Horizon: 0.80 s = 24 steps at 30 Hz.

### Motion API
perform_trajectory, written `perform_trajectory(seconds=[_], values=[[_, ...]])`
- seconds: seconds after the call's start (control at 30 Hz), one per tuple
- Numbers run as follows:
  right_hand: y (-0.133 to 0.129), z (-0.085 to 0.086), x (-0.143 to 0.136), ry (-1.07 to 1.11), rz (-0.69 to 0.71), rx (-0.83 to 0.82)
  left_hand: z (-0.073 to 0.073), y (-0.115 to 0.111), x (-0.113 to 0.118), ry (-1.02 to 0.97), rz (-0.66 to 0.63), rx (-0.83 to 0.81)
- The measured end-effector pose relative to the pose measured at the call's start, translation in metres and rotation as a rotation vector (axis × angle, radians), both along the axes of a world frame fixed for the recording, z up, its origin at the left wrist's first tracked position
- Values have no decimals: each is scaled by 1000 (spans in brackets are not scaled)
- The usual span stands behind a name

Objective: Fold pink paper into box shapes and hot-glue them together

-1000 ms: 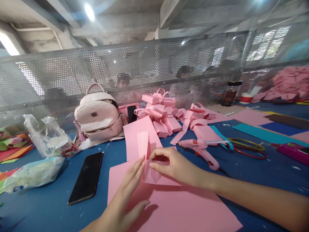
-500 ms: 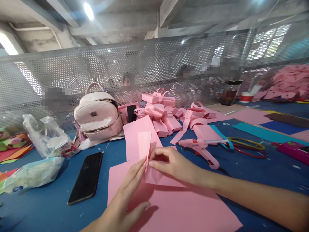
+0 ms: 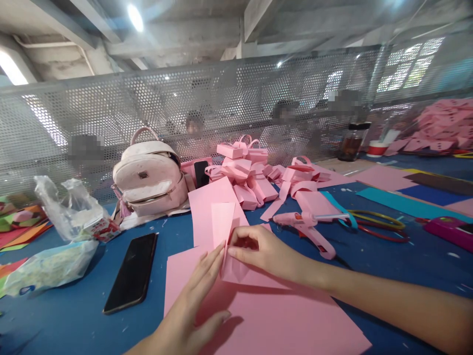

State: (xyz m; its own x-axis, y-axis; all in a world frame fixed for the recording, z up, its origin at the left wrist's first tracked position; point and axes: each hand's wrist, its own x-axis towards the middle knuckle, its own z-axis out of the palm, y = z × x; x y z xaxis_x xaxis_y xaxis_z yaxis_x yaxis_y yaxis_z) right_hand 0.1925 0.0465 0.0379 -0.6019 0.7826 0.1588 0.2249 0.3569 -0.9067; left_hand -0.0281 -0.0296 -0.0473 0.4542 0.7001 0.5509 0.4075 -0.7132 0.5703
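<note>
The folded paper is over the sheet's far part, long axis pointing away, between both hands. The left hand touches its left side, fingers straight, thumb apart; the right hand seems to pinch its wall, tips partly hidden. The sheet's near right part gives room.

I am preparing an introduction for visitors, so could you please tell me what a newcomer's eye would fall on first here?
Probably the folded pink paper piece near the centre, with the left hand touching its left side and the right hand holding it on the right. Next might come the heap of pink paper boxes with looped handles behind it, and the rounded pale-pink backpack left of that heap.
</note>
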Motion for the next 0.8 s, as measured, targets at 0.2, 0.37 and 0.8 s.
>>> perform_trajectory(seconds=[0.2,0.37,0.8], values=[[0,-3,1,-6,5,6,-2,-1,-1,9,0,26],[1,-4,0,2,9,-6,3,-1,0,21,1,11],[-2,-8,-1,77,11,-32,26,-6,5,-208,186,-99]])
